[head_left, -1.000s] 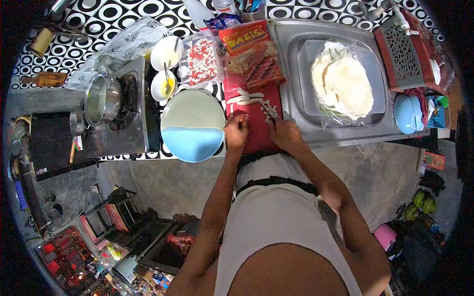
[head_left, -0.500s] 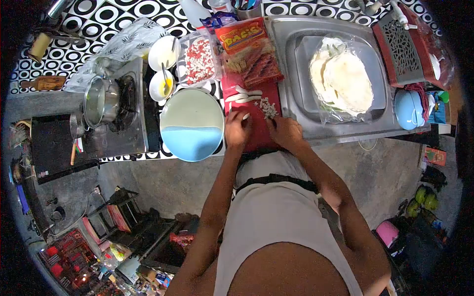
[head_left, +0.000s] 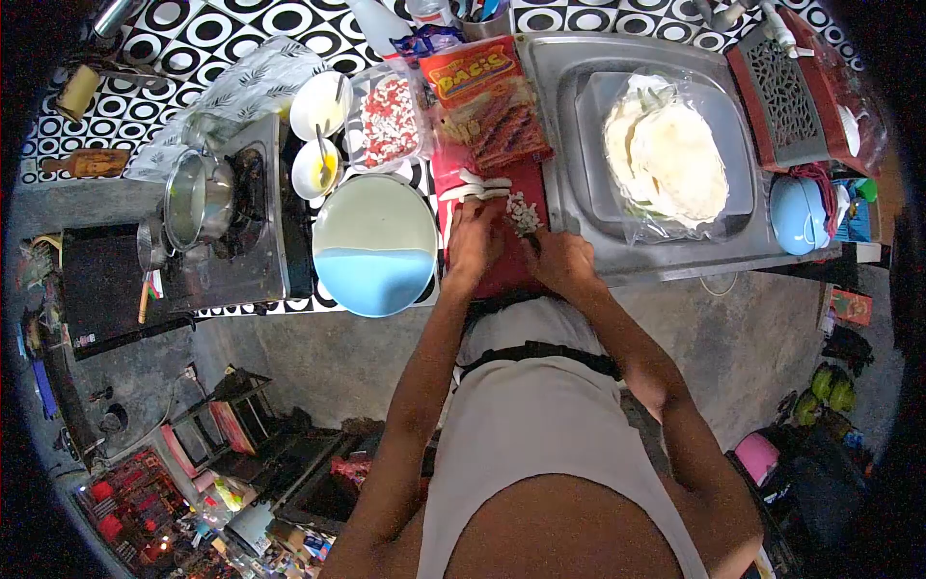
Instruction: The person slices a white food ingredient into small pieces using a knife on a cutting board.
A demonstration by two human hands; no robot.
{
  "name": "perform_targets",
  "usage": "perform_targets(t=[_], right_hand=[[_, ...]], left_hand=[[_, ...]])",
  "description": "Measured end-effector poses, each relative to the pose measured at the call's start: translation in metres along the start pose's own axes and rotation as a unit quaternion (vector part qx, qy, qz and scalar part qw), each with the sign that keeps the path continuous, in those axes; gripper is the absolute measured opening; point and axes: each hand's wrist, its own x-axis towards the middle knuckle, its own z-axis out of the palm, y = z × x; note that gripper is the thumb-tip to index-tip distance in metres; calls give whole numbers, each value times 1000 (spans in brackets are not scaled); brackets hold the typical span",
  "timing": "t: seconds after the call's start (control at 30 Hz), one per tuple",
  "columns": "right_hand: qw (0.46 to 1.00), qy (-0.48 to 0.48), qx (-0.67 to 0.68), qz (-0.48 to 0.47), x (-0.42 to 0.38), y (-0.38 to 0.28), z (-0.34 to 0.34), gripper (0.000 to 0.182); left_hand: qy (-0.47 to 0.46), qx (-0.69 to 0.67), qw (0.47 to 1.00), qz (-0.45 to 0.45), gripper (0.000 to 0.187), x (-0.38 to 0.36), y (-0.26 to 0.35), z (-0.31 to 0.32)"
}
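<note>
On the red cutting board [head_left: 511, 280] lie several pale, finger-like food strips [head_left: 473, 183] beside a small heap of chopped white pieces [head_left: 523, 213]. My left hand [head_left: 473, 241] reaches over the strips, its fingertips closed at the nearest one; the fingers partly hide it. To the right of the heap, low on the board, my right hand [head_left: 564, 261] is closed round what looks like a dark knife [head_left: 532, 243], mostly hidden by the fingers and seen nearly edge-on.
Left of the board stands a large round basin [head_left: 374, 241], with a tub of red and white pieces [head_left: 388, 121] behind it. Two small bowls sit near a stove carrying a pot [head_left: 198, 198]. A printed food packet [head_left: 487, 106] covers the board's far end. Flatbreads [head_left: 675, 164] in plastic lie over the sink.
My left hand has moved forward and slightly right, onto the strips; a small white piece at its fingers no longer shows. My right hand has barely shifted.
</note>
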Motion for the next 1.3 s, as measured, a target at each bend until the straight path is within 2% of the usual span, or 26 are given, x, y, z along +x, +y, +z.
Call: perform_targets(t=[0.03, 0.1, 0.17, 0.23, 0.3, 0.4, 0.43, 0.53, 0.63, 0.7, 0.73, 0.8, 0.83, 0.9, 0.97, 1.03, 1.13, 1.3], right_hand=[[999, -8, 21, 33, 3, 4, 6, 37], [1000, -1, 4, 21, 4, 8, 12, 37], [1000, 4, 9, 19, 3, 8, 11, 37], [999, 7, 35, 30, 0, 4, 0, 36], [998, 16, 46, 36, 0, 6, 2, 36], [998, 20, 47, 42, 3, 9, 12, 37], [998, 20, 43, 42, 4, 9, 15, 37], [998, 47, 40, 15, 2, 6, 18, 37], [993, 69, 28, -94, 1, 10, 27, 38], [998, 13, 32, -61, 6, 11, 30, 37], [998, -14, 34, -45, 8, 10, 29, 37], [1000, 3, 24, 4, 8, 4, 19, 37], [999, 10, 19, 29, 5, 0, 12, 37], [997, 58, 9, -39, -3, -2, 6, 37], [996, 57, 29, -65, -3, -1, 9, 36], [996, 8, 80, -47, 2, 0, 16, 36], [991, -9, 88, -99, 0, -3, 8, 36], [995, -21, 52, -81, 3, 2, 28, 39]], left_hand=[[-6, 6, 1000, -6, 43, 0, 2, -1], [-18, 18, 1000, -15, 43, 2, 6, -4], [-15, -78, 994, -73, 42, 3, 11, -8], [13, -103, 992, -64, 42, 3, 10, -8], [62, -59, 996, 13, 42, -2, 3, -5], [76, -54, 995, -19, 39, -13, -6, -6], [77, -45, 996, -1, 37, -17, -10, -6], [75, -38, 996, 31, 31, -26, -27, -2], [69, -68, 995, 18, 25, -30, -33, 1], [71, -77, 995, -4, 24, -32, -33, 2], [102, -73, 992, 6, 23, -32, -36, 6], [165, -65, 984, 26, 22, -31, -39, 13], [158, -79, 984, 9, 21, -32, -35, 12], [146, -107, 983, -23, 19, -32, -25, 7], [139, -104, 985, -3, 18, -30, -21, 4], [132, -97, 986, -4, 18, -28, -16, 2], [123, -76, 989, -26, 17, -25, -13, 1], [125, -76, 989, -38, 17, -24, -20, 7]])
